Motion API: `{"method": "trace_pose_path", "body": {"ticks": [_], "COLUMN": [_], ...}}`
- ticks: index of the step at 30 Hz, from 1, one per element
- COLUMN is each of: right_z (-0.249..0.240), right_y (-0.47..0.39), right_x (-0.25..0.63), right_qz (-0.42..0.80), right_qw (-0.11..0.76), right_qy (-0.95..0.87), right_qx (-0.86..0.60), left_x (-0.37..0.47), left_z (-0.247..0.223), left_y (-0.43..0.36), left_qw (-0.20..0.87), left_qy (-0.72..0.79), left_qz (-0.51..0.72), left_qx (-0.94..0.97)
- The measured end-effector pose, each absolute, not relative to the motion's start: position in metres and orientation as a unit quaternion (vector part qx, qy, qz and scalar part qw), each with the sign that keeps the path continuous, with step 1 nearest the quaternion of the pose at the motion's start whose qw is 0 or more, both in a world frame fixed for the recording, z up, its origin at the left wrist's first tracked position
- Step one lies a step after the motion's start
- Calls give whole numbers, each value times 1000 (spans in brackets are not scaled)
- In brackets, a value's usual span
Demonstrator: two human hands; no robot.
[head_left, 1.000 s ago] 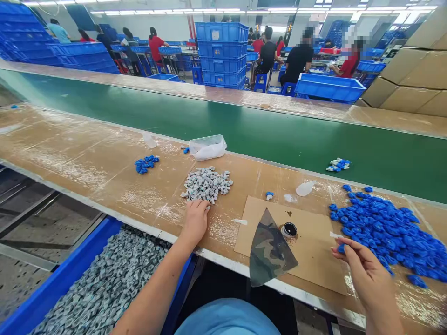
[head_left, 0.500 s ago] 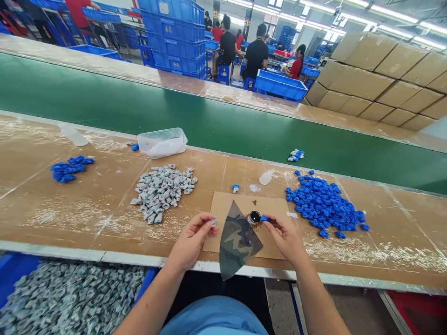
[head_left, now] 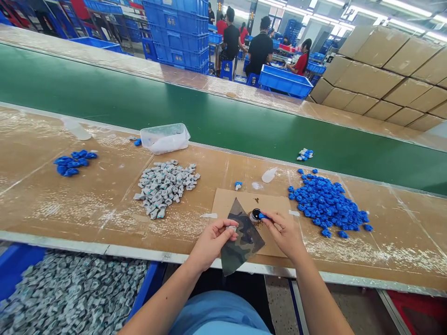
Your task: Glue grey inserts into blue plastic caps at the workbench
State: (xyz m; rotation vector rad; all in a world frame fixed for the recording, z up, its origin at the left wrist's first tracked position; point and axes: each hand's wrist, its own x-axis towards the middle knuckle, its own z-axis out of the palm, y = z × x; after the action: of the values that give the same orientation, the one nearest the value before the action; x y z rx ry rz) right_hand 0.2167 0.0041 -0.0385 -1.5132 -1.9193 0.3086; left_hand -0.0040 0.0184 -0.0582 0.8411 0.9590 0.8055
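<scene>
My left hand (head_left: pixel 211 244) pinches a small grey plastic piece (head_left: pixel 232 228) above a pointed camouflage-patterned sheet (head_left: pixel 242 249). Between the fingertips of my right hand (head_left: pixel 285 235) is a small blue piece (head_left: pixel 263 216), its tip at the mouth of a little jar (head_left: pixel 255 215) of something black. Fingers partly cover both pieces. Jar and patterned sheet rest on a flat piece of cardboard (head_left: pixel 275 203), and the sheet's lower end hangs past the table edge.
Grey pieces are heaped at left (head_left: pixel 165 186), with blue pieces (head_left: pixel 326 200) at right. Behind them stand a clear plastic tub (head_left: pixel 165 139) and a green conveyor belt (head_left: pixel 223 118). Below the table's left edge, a blue bin (head_left: pixel 141 288) holds many grey pieces. Several people work beyond.
My left hand has moved right with the grey piece, from beside the patterned sheet to over it. My right hand has brought the blue piece slightly left, onto the jar's mouth.
</scene>
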Motion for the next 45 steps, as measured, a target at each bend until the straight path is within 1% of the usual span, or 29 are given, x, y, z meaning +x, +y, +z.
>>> {"method": "trace_pose_path", "body": {"ticks": [5,10,14,17,22,26,32,35,40,43,45], "right_z": [-37,-34,-31,-32,-40,-40,-28,-24,-33,-38,-39], "right_y": [3,-3,-13,-17,-16,-16,-15,-14,-18,-21,-23], "right_x": [218,219,207,194,182,184,188,191,190,189,195], "right_qz": [122,140,183,216,237,237,210,212,235,247,251], "right_qw": [349,364,397,407,403,382,339,337,383,412,406], "right_qy": [-727,-720,-700,-702,-722,-735,-780,-787,-744,-719,-720], "right_qx": [-579,-574,-564,-543,-510,-508,-482,-471,-494,-502,-504], "left_x": [-2,1,5,6,7,6,1,2,12,16,14], "left_z": [-58,-60,-62,-63,-64,-65,-59,-55,-56,-52,-46], "left_y": [18,17,17,16,15,14,15,14,11,12,17], "left_qw": [746,710,708,714,726,725,671,675,724,728,717], "left_qy": [410,419,405,393,373,370,380,383,378,373,372], "left_qz": [361,355,340,346,334,312,275,263,298,300,290], "left_qx": [380,441,469,465,472,490,574,573,495,492,513]}}
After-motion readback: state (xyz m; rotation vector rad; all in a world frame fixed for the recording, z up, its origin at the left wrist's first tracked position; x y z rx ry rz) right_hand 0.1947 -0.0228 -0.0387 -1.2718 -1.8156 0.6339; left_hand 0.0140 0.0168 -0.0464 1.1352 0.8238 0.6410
